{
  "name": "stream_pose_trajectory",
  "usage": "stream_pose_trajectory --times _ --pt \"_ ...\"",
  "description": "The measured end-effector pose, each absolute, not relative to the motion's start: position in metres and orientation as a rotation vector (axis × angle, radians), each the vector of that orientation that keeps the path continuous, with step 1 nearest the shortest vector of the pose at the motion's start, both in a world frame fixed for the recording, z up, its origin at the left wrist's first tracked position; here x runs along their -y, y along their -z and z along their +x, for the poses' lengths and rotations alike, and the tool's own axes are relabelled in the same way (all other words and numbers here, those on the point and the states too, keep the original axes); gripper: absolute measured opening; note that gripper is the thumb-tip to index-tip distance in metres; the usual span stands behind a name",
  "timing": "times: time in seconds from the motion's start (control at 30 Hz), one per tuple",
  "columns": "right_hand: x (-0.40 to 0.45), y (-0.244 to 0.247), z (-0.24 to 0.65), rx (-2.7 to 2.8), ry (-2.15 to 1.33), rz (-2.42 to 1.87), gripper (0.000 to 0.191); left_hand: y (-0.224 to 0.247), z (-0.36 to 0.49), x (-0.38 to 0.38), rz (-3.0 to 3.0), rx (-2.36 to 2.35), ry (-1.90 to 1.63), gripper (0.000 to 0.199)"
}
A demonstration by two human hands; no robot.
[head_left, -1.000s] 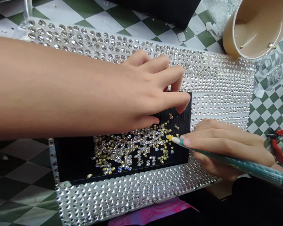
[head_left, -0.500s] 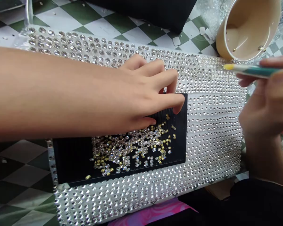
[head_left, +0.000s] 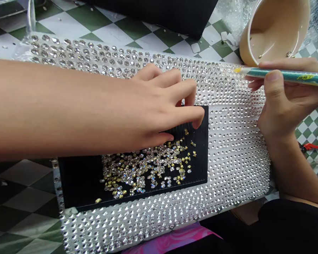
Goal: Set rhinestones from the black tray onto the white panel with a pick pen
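Note:
My left hand (head_left: 164,100) reaches in from the left, palm down, with its fingers bent and apart. It lies over the upper part of a black ridged tray (head_left: 79,180), and the farther fingertips are hidden. Loose rhinestones (head_left: 145,167), clear and gold-backed, are scattered in the tray below my thumb. Under the tray spreads a white sheet (head_left: 235,141) covered in rows of silvery rhinestones. At the upper right, my right hand (head_left: 286,91) grips a teal pencil (head_left: 291,75). Its yellow tip points left above the sheet's far part.
A beige cup (head_left: 278,28) lies tilted beyond the sheet, with a few small beads inside. A black box-like object (head_left: 164,14) sits at the back. Something red-handled (head_left: 315,146) is at the right on the green-and-white checkered tablecloth (head_left: 95,16). Clear plastic (head_left: 230,12) is bunched near the cup.
My right hand has moved left with the pencil, bringing its yellow tip farther over the sheet. My left hand stays over the tray. The whole view has shifted slightly.

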State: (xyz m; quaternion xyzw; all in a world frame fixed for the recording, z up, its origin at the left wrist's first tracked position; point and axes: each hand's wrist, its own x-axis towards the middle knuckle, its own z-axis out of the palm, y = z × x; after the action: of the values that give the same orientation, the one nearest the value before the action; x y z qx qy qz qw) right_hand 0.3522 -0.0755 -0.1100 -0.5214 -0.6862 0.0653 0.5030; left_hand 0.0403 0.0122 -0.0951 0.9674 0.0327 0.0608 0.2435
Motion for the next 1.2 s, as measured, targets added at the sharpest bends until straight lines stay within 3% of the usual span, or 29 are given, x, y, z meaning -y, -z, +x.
stream_pose_trajectory --times 0.13,1.2 --pt "0.073 0.113 0.359 1.751 -0.187 -1.226 0.018 0.094 0.039 -0.013 2.649 -0.07 -0.112 0.045" --pt "0.077 0.112 0.349 1.667 -0.068 -1.327 0.006 0.093 0.037 -0.013 2.61 -0.087 -0.075 0.047"
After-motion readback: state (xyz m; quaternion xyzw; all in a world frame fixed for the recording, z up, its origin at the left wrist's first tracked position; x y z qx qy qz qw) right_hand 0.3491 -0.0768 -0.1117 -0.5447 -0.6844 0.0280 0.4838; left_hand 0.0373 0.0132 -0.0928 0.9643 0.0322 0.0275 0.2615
